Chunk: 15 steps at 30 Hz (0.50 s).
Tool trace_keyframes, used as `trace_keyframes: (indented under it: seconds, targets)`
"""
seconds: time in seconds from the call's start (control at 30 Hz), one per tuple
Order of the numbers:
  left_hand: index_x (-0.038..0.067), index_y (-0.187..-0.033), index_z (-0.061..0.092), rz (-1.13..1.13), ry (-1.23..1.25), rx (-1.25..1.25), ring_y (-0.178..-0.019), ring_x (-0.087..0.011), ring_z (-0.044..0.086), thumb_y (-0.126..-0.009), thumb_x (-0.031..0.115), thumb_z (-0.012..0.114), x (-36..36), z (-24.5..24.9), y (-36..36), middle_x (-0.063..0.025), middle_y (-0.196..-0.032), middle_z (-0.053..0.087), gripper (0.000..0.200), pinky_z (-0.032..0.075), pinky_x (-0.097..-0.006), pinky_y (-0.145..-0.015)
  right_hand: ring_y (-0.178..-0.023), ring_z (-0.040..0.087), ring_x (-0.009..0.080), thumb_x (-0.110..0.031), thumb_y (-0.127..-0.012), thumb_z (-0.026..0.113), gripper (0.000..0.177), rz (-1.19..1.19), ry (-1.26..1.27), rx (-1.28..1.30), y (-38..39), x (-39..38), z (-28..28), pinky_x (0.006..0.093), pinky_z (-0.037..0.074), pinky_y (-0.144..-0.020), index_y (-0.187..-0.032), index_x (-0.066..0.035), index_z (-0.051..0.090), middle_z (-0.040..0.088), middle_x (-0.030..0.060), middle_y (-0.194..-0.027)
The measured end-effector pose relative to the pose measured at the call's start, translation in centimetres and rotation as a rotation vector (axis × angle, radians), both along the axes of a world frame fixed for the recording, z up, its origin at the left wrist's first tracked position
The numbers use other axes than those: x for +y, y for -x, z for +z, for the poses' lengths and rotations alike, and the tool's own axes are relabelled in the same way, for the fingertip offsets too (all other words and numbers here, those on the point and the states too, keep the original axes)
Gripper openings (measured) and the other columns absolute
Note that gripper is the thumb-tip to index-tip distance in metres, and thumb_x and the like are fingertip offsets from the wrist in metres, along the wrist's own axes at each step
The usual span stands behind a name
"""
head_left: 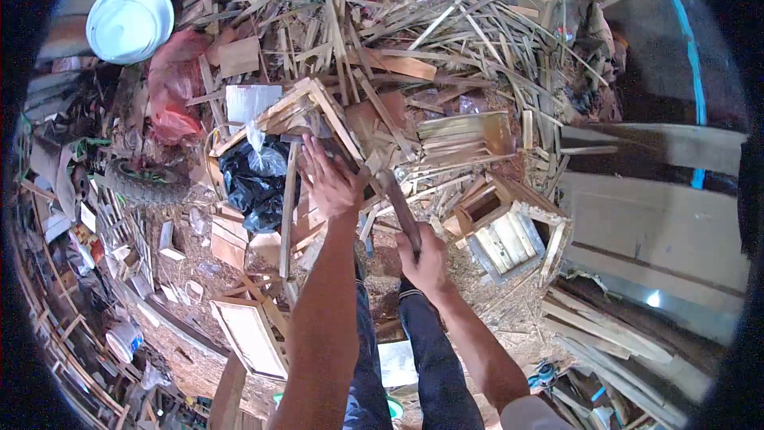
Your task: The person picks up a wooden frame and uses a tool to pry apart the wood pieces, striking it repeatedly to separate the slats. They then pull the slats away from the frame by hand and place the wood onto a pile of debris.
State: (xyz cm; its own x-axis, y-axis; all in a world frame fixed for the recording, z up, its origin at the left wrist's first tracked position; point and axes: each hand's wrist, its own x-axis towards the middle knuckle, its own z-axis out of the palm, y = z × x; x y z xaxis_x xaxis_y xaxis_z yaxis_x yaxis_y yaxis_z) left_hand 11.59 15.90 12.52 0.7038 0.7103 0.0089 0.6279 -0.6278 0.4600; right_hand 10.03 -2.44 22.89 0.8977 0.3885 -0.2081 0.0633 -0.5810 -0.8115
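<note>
My right hand [426, 259] is wrapped round the wooden handle of a hammer [399, 209], whose dark head end lies close to my left hand. My left hand [328, 181] reaches forward with its fingers stretched out over the inside of a wooden frame [337, 121], close to its lower right corner. The frame is made of pale strips joined at angles and stands tilted above the scraps. Beside my left hand are a black plastic bag [253, 183] and a clear plastic bag [267, 158]. The underside of my left hand is hidden.
Wood strips [469, 24] pile up at the back. At right stands a wooden box [509, 235] with a slatted side; a slatted panel [465, 137] lies behind it. A framed white panel [248, 337] is at lower left, a tyre [147, 183] and white basin [130, 21] farther left.
</note>
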Motion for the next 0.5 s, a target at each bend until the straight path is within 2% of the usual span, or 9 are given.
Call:
trace_keyframes:
  seconds: [0.07,0.1,0.17,0.2,0.27,0.4,0.5]
  targets:
    - [0.001,-0.149,0.025,0.015,0.016,0.039,-0.144,-0.0341,0.025,-0.098,0.025,0.035,0.0,-0.2,0.1,-0.0139,-0.159,0.021,0.058,0.015,-0.0529,-0.117,-0.054,0.060,0.0275,-0.025,-0.092,0.062,0.024,-0.039,-0.011,0.152,-1.4,1.1,4.5,0.0380,0.045,-0.052,-0.089,-0.002,0.058,0.059,0.0128,-0.061]
    - [0.001,-0.149,0.024,0.009,-0.002,0.045,-0.144,-0.0341,0.024,-0.098,0.025,0.036,0.1,-0.1,0.0,-0.0138,-0.159,0.021,0.058,0.014,-0.0527,-0.117,-0.054,0.060,0.0275,-0.025,-0.092,0.062,0.024,-0.014,-0.017,0.158,-2.0,1.7,6.9,0.0380,0.045,-0.052,-0.089,-0.002,0.058,0.059,0.0128,-0.061]
    - [0.001,-0.149,0.023,-0.020,-0.054,0.035,-0.144,-0.0343,0.025,-0.097,0.023,0.038,0.0,-0.2,0.2,-0.0151,-0.158,0.021,0.059,0.016,-0.0529,-0.117,-0.048,0.055,0.0206,-0.027,-0.093,0.061,0.027,-0.182,0.118,0.339,-2.8,2.6,11.1,0.0352,0.041,-0.049,-0.083,-0.002,0.057,0.055,0.0092,-0.056]
    - [0.000,-0.149,0.024,0.001,-0.020,0.083,-0.143,-0.0350,0.025,-0.096,0.023,0.039,0.0,-0.1,0.1,-0.0164,-0.158,0.021,0.060,0.017,-0.0535,-0.116,-0.048,0.055,0.0206,-0.027,-0.093,0.061,0.027,-0.170,0.122,0.342,-2.7,2.5,12.2,0.0352,0.041,-0.049,-0.083,-0.002,0.057,0.055,0.0092,-0.056]
    - [0.000,-0.149,0.023,-0.003,-0.031,0.103,-0.143,-0.0354,0.026,-0.095,0.022,0.040,0.0,0.1,0.0,-0.0166,-0.158,0.021,0.061,0.018,-0.0538,-0.115,-0.046,0.051,0.0159,-0.029,-0.095,0.059,0.031,-0.157,0.190,0.403,-2.8,2.2,13.9,0.0342,0.039,-0.046,-0.081,-0.002,0.057,0.052,0.0077,-0.054]
    - [-0.001,-0.149,0.022,0.006,-0.030,0.129,-0.143,-0.0358,0.026,-0.095,0.023,0.039,0.1,0.4,-0.2,-0.0167,-0.158,0.021,0.061,0.019,-0.0538,-0.115,-0.043,0.047,0.0157,-0.027,-0.097,0.055,0.032,-0.060,0.248,0.361,-3.3,2.0,14.9,0.0331,0.036,-0.044,-0.078,-0.002,0.055,0.048,0.0083,-0.051]
    - [-0.001,-0.149,0.022,0.009,-0.016,0.111,-0.144,-0.0354,0.025,-0.095,0.023,0.039,0.0,0.4,-0.1,-0.0162,-0.158,0.020,0.062,0.019,-0.0553,-0.114,-0.042,0.044,0.0149,-0.027,-0.096,0.056,0.033,-0.077,0.275,0.385,-3.9,2.8,15.9,0.0329,0.035,-0.044,-0.076,-0.001,0.054,0.047,0.0083,-0.050]
